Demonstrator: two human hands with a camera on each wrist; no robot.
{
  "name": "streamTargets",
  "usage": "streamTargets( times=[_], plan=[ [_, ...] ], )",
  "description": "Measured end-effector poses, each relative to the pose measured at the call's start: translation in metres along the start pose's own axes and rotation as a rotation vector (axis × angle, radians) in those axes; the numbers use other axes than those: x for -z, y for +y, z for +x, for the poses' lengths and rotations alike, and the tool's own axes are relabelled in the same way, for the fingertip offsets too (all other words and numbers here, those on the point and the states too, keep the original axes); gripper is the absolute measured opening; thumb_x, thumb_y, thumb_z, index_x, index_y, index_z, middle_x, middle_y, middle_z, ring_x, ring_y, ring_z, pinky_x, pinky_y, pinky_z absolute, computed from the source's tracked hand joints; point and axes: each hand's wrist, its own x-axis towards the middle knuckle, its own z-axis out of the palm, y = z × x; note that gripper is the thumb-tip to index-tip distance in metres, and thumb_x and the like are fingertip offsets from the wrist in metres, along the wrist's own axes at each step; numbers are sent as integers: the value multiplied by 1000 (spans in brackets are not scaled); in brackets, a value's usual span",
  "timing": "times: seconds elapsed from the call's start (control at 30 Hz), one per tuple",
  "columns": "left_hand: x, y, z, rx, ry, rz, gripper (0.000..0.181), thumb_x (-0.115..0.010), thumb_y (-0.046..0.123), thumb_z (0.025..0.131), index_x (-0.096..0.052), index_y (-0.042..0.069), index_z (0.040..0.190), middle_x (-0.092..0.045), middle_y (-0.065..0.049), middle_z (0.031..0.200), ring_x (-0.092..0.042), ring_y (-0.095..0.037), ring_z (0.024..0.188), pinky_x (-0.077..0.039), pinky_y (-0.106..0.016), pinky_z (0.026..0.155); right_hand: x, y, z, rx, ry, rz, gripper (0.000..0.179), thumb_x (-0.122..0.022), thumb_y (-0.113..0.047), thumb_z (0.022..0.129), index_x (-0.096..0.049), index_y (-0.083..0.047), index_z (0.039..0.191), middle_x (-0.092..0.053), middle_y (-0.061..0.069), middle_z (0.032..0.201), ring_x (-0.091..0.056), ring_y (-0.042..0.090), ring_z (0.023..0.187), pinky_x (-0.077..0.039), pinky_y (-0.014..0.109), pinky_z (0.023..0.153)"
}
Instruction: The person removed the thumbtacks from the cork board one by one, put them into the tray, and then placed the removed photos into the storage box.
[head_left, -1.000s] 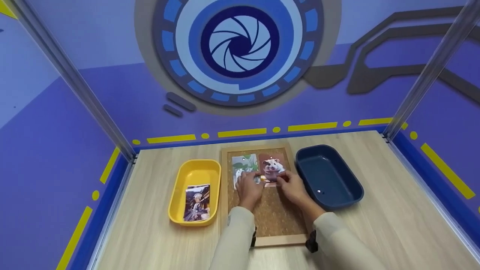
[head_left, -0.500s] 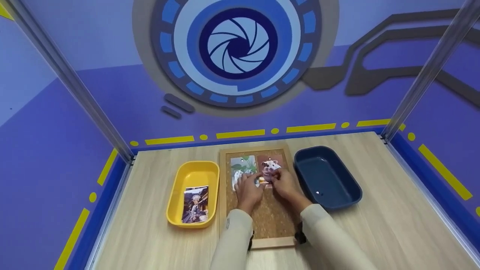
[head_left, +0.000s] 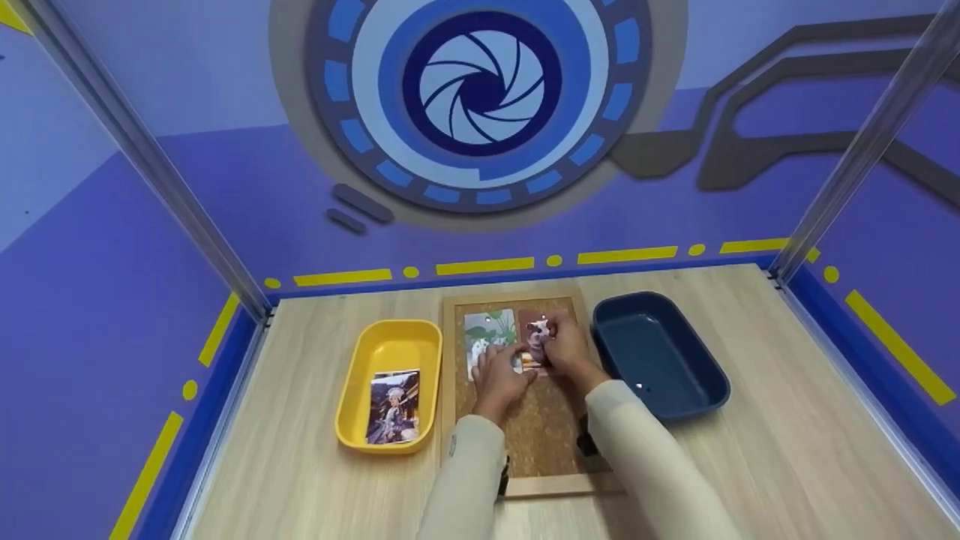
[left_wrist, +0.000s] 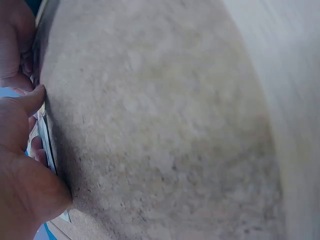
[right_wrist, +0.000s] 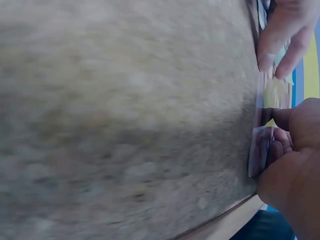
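Two photos are on a cork board [head_left: 555,427] with a wooden frame. The left is a photo with green leaves [head_left: 501,322]; the right is a hamster photo [head_left: 535,339] on a reddish ground. Each has a small pale pin head near its top. My left hand [head_left: 501,381] rests on their lower part, fingers spread, thumb and index finger framing the hamster photo's lower left corner. My right hand [head_left: 571,354], fingers bent, covers the right side of the hamster photo. In the right wrist view its thumb [right_wrist: 284,119] touches the photo; I cannot tell whether it pinches something small.
Left of the board stands a yellow tray [head_left: 352,405] with a photo of a person in a headdress [head_left: 394,409] in it. On the right is a dark blue tray [head_left: 705,360] holding a few tiny items. Printed panels and metal posts enclose the table [head_left: 787,420] at back and sides.
My right hand has moved left and up from the hamster photo's lower right edge over its right side, with the forearm following. My left hand stays nearly in place.
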Motion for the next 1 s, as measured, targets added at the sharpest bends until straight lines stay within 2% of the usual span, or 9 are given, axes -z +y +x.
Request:
streamTargets(
  times=[0.23,0.37,0.47,0.77,0.9,1.0],
  plan=[
    [-1,0,1,-22,-6,9,52,-79,36,82,-64,29,131,-56,-1,120,-45,-22,112,-35,-44,95,-3,3,9,9,78,-55,27,-57,1,94,-59,-3,121,-60,15,110,-59,26,101,-52,39,86],
    [-1,-3,2,-17,8,18,51,-80,36,81,-64,31,129,-55,-1,120,-45,-22,112,-35,-45,95,-8,2,15,48,82,-73,25,-58,-3,96,-61,-3,121,-61,15,110,-59,26,101,-52,40,87],
    [0,-3,2,-25,6,8,50,-80,34,82,-64,30,130,-55,-2,120,-45,-22,114,-34,-46,96,-8,2,19,76,116,-100,23,-62,-3,94,-63,-2,117,-62,15,106,-60,27,97,-51,41,85],
    [-2,3,2,-38,-7,6,51,-78,34,83,-63,29,132,-55,-3,124,-45,-23,116,-35,-47,97,-2,2,31,65,162,-164,25,-64,-5,91,-64,-4,116,-64,13,106,-59,28,101,-50,42,89],
    [-1,2,3,-39,-3,15,50,-77,31,84,-63,28,132,-55,-3,125,-46,-24,118,-35,-47,96,-5,2,33,67,157,-141,22,-63,-5,91,-65,-5,113,-63,12,104,-59,28,98,-50,42,86],
    [-1,-2,3,-28,-4,22,50,-77,30,84,-64,29,131,-54,-2,125,-46,-23,118,-34,-46,95,-9,5,34,71,147,-132,20,-64,-9,93,-65,-6,113,-62,11,107,-57,27,101,-49,41,89]
  ],
)
